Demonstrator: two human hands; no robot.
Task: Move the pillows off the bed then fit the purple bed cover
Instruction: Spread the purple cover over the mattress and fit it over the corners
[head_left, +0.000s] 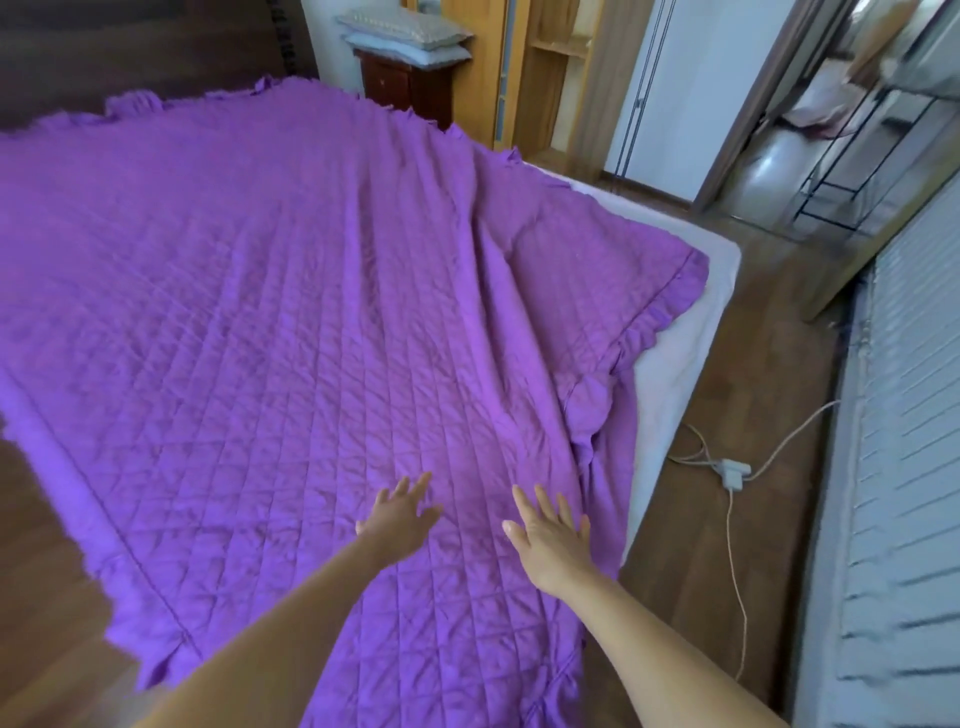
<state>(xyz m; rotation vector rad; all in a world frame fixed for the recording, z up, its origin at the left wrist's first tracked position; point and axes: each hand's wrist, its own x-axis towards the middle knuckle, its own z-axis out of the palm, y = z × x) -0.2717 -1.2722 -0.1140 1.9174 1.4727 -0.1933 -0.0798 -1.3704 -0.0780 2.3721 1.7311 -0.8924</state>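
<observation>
The purple quilted bed cover (270, 291) with a frilled edge lies spread over the bed. Along the right side it is folded back on itself, baring a strip of white mattress (675, 364). My left hand (400, 512) and my right hand (550, 530) lie flat on the cover near the foot of the bed, fingers straight and spread, holding nothing. Two pillows (410, 32) are stacked on a dark wooden nightstand (405, 85) at the far right of the headboard.
A white cable with a power adapter (732, 470) trails on the wooden floor to the right of the bed. A radiator (904, 467) runs along the right wall. A wooden wardrobe (524, 62) and an open doorway stand behind.
</observation>
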